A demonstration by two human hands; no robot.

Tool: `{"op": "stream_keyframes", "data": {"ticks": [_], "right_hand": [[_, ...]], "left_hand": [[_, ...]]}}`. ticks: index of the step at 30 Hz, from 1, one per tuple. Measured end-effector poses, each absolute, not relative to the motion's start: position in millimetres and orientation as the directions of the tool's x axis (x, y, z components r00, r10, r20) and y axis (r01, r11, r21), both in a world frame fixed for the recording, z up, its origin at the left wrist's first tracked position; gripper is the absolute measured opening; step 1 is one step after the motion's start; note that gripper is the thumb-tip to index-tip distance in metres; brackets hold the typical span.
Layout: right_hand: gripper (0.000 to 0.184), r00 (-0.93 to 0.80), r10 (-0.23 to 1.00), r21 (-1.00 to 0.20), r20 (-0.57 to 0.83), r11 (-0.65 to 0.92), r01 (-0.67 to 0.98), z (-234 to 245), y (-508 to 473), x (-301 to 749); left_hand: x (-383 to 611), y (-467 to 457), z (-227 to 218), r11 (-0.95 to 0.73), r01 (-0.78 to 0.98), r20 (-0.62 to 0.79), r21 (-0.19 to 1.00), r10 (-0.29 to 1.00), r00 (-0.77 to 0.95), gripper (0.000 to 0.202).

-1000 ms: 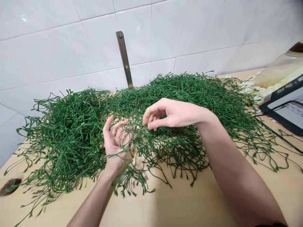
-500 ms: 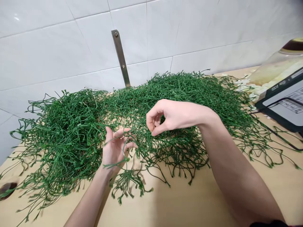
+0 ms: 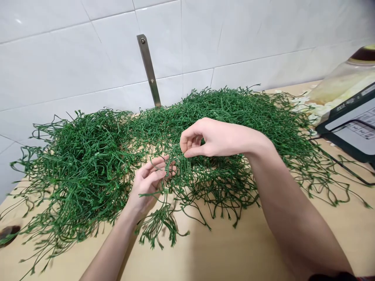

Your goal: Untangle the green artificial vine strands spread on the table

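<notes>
Green plastic stems (image 3: 159, 224), thin and wiry with small forked tips, pass through my left hand (image 3: 146, 185). Its thumb and fingers are curled in around them, and a loose bunch hangs below over the table. Higher and to the right, my right hand (image 3: 211, 138) is bent at the wrist, thumb and fingertips pinched together. Fine green strands show right at those fingertips, though exactly what is between them is partly hidden. A small gap separates the two hands. Behind and beneath them spreads a tangled heap of the same stems (image 3: 228, 105).
A denser pile of stems (image 3: 79, 156) covers the left of the wooden table (image 3: 234, 249). At right stand a black-edged device with a label (image 3: 354, 125), a clear container (image 3: 336, 86) and white petals (image 3: 307, 107). A metal bracket (image 3: 149, 70) is fixed to the tiled wall.
My left hand has moved slightly right and up, and its thumb has folded in from an open palm to close on the stems. My right hand has risen slightly, still pinched.
</notes>
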State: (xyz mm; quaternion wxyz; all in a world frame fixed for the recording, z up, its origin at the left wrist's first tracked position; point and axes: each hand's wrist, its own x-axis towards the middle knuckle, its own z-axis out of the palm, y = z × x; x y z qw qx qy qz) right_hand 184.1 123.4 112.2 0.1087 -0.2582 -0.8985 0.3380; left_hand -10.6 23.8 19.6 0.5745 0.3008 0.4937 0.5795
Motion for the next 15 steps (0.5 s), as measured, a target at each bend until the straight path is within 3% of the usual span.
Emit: {"op": "stream_keyframes", "data": {"ticks": [10, 15], "right_hand": [[0.004, -0.781, 0.623, -0.612, 0.046, 0.635, 0.471, 107, 127, 186], [0.01, -0.686, 0.684, -0.479, 0.248, 0.702, 0.527, 102, 124, 180]], "left_hand": [[-10, 25, 12, 0.094, -0.264, -0.152, 0.96, 0.966, -0.208, 0.032], [-9, 26, 11, 0.086, -0.273, -0.14, 0.958, 0.973, -0.185, 0.033]]}}
